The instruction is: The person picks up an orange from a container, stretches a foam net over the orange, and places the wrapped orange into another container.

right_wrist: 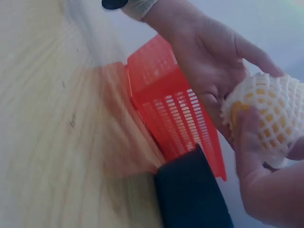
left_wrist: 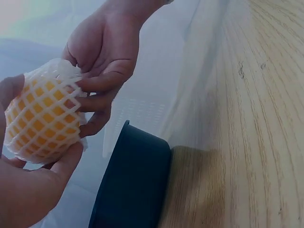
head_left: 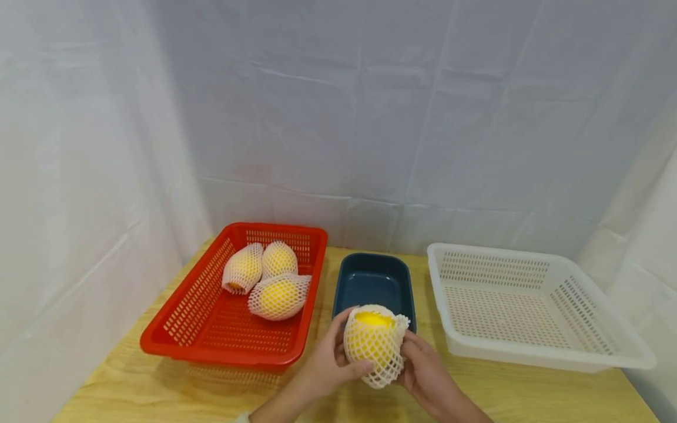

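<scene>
A yellow fruit (head_left: 372, 319) in a white foam net (head_left: 391, 352) is held up in front of me, over the near end of the dark blue tub (head_left: 372, 288). Its top shows bare through the net's opening. My left hand (head_left: 325, 364) grips the netted fruit from the left, thumb across the near side. On the other side, my right hand (head_left: 427, 373) pinches the net's loose edge with its fingertips. In the left wrist view, the right hand's fingers (left_wrist: 97, 107) lie against the net. The right wrist view shows the left palm (right_wrist: 209, 52) beside the fruit.
At the left stands a red basket (head_left: 233, 355) with three netted yellow fruits (head_left: 279, 296) in it. A white basket (head_left: 550, 355) stands at the right. The wooden table (head_left: 174, 396) carries all containers, with white sheeting (head_left: 338, 117) behind and at both sides.
</scene>
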### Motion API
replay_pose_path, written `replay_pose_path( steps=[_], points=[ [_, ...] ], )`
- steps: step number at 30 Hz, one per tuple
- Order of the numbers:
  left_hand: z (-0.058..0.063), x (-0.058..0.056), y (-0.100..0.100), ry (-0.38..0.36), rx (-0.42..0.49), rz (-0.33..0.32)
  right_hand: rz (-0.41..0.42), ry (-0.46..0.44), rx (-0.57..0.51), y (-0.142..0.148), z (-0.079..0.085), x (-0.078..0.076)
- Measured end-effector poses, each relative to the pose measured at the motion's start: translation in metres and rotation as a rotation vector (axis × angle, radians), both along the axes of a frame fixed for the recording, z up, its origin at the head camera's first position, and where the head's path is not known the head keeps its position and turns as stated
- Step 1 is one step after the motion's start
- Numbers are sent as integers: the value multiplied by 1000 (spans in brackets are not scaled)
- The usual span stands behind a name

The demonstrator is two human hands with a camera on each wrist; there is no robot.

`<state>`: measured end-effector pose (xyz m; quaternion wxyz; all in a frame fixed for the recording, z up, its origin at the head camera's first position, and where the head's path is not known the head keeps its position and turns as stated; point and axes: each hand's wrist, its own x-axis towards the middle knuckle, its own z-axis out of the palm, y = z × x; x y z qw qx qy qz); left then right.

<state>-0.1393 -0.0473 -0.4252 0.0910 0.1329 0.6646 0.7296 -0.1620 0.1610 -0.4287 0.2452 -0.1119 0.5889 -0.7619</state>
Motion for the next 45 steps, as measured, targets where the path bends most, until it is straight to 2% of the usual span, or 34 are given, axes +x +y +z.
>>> replay_pose_path(
  steps=[3, 5, 11, 13, 15, 20, 23, 25, 30, 36, 41, 45],
  points=[
    [2, 1, -3, -65, -42, 35, 16, 10, 98, 1, 4, -2],
    [3, 1, -4, -107, -34, 53, 10, 31, 168, 1, 8, -2],
    [5, 2, -7, -189, 155, 7, -89, 161, 344, -1, 18, 2],
    [5, 3, -8, -208, 196, -7, -125, 202, 348, -2, 21, 3],
    [5, 4, -9, -218, 218, -21, -156, 204, 312, -4, 25, 2],
    [5, 3, -9, -231, 196, -27, -197, 121, 142, -8, 29, 1],
    [4, 2, -9, -235, 190, -26, -196, 120, 78, -6, 28, 1],
    [3, 2, -9, -235, 185, -23, -181, 163, 101, -4, 27, 1],
    [3, 2, -9, -224, 150, -17, -156, 264, 239, -2, 23, 4],
    [3, 1, -8, -193, 64, -36, -157, 222, 234, -5, 18, 8],
    [5, 1, -7, -202, -41, -20, -194, 182, 283, -9, 14, 7],
    [7, 1, -6, -218, -65, 0, -189, 143, 298, -10, 12, 6]
  ],
)
